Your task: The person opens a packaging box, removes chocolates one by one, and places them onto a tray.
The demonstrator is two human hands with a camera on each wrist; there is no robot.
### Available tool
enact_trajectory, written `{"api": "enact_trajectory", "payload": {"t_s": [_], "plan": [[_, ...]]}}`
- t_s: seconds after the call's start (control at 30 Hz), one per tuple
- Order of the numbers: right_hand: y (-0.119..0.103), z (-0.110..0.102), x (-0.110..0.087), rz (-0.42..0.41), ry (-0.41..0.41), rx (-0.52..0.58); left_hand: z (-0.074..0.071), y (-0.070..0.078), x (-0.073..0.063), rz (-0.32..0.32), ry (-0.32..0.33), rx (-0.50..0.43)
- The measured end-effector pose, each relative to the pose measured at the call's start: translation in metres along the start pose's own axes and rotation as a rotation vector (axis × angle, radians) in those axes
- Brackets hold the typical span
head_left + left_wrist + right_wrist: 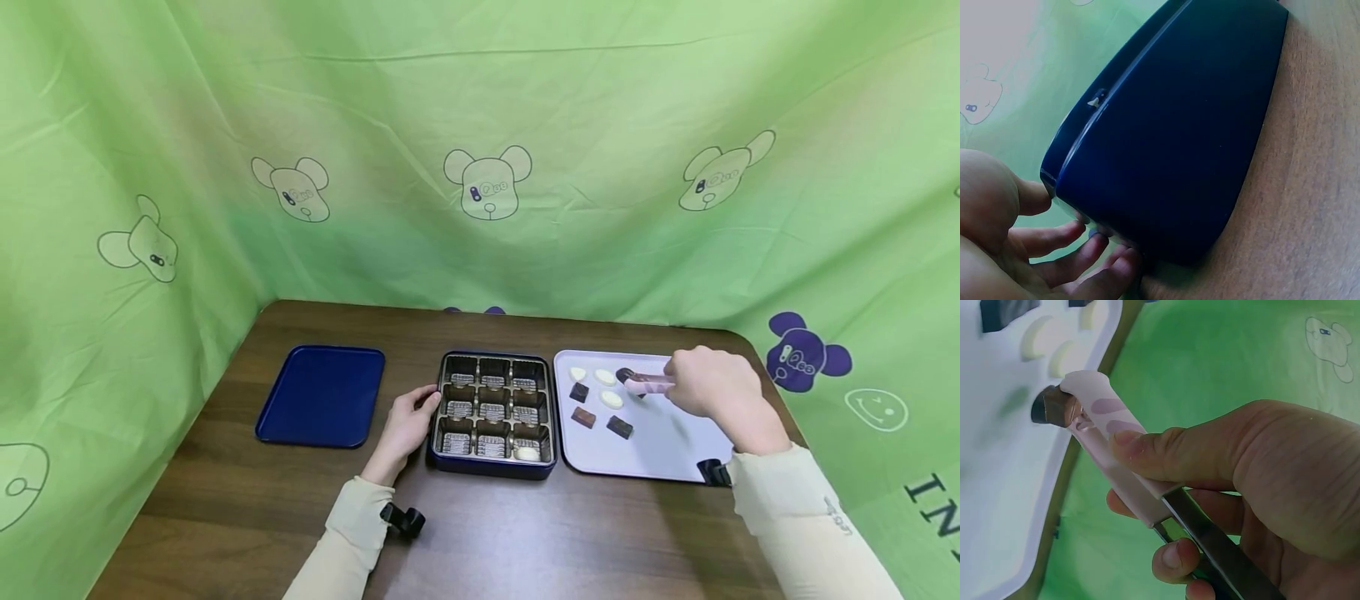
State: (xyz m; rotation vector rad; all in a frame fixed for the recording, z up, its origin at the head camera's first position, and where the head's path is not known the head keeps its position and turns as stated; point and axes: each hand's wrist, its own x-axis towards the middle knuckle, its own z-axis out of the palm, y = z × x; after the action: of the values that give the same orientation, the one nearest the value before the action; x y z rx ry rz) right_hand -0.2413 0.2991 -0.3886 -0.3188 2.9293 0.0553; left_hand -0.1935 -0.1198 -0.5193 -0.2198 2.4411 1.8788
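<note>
In my right hand [712, 383] I hold small tongs [1129, 450] with pale pink tips, thumb on one arm and fingers on the other. Their tips are at a dark brown chocolate [1055, 406] over the white tray [667, 450]. Loose on that tray lie several cream ovals [611, 400] and dark and brown blocks [583, 417]. My left hand [408, 425] touches the left side of a navy box [1160, 137], its fingertips against the wall close to the rim. Inside the box is a divided insert [492, 412]; one cream piece [527, 453] sits in its front right compartment.
A flat navy lid [322, 400] lies on the brown wooden table [480, 533], left of the box. Behind the table and along its sides hangs a green cloth [390, 100] with bear prints. The white tray stands right beside the box.
</note>
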Motion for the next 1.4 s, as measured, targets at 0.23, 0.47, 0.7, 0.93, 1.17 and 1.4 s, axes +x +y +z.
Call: {"api": "enact_trajectory", "payload": {"t_s": [0.23,0.47,0.7,0.93,1.17,1.4], "plan": [[0.0,0.015,-0.001,0.004,-0.009,0.012,0.0,0.0,0.001,-0.009,0.01,0.006],[0.003,0.029,0.0,0.002,0.004,0.001,0.001,-0.001,0.002,-0.003,0.003,-0.006],[-0.001,0.027,-0.003,0.011,0.021,-0.004,0.0,0.0,0.0,-0.032,-0.004,-0.02],[-0.021,0.006,-0.011,0.027,0.121,0.011,0.0,0.0,-0.001,-0.033,-0.014,-0.027],[-0.05,-0.019,-0.027,-0.01,0.185,-0.001,0.001,0.001,-0.001,-0.023,-0.014,-0.024],[-0.078,-0.024,-0.036,-0.117,0.252,-0.03,0.001,0.001,-0.001,-0.026,-0.011,-0.034]]}}
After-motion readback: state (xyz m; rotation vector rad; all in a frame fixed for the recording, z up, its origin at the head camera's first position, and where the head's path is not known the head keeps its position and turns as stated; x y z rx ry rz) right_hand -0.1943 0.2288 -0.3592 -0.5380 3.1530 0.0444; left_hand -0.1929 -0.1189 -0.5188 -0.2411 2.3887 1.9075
